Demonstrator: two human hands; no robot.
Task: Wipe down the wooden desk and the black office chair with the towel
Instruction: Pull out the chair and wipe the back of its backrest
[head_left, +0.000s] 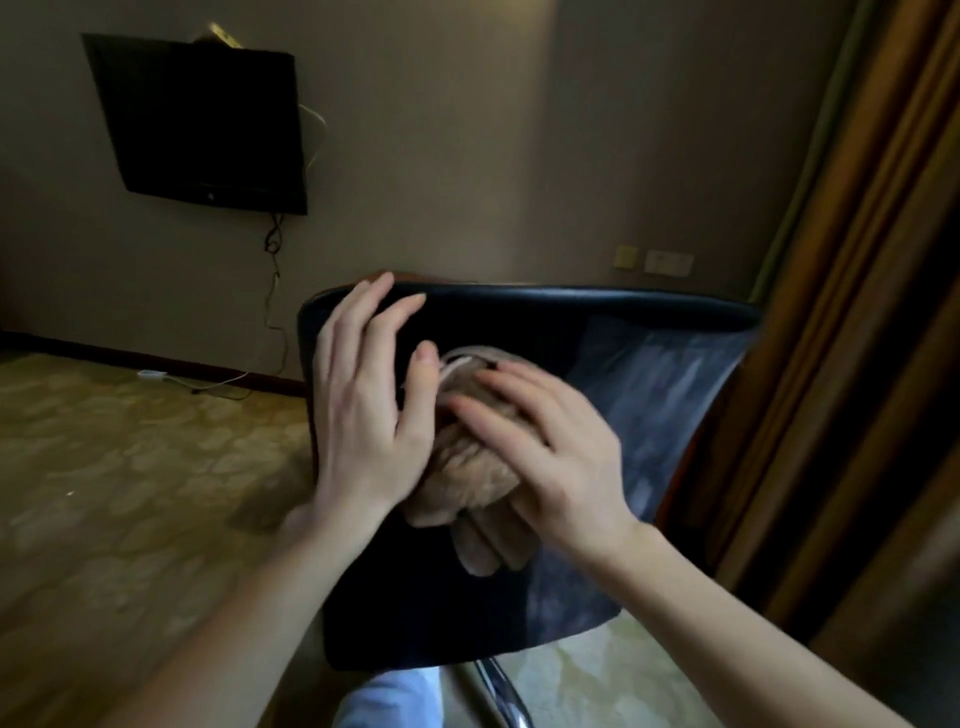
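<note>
Pressing down on the towel (467, 470) is your right hand (553, 449), fingers straight and laid flat over the bunched tan cloth, not curled round it, though that hand is a bit blurred so don't quote me on the thumb. The towel sits scrunched against the back of the black office chair (597, 332), roughly in the middle of the backrest, with a loose end hanging down below your right palm. Your left hand (363, 410) is just beside it on the left, fingers spread and straight, fingertips up at the padded top edge of the backrest near its left corner, thumb right next to the towel; it's got hold of nothing. Below the chair you can see a shiny metal leg (501, 686) and a bit of pale blue clothing (389, 696). Behind it all there's a dark TV (202, 124) on the wall with a cable (272, 291) dangling down, patterned carpet (104, 467) on the left, brown curtains (857, 312) on the right, and wall sockets (654, 260) just above the chair's top edge.
</note>
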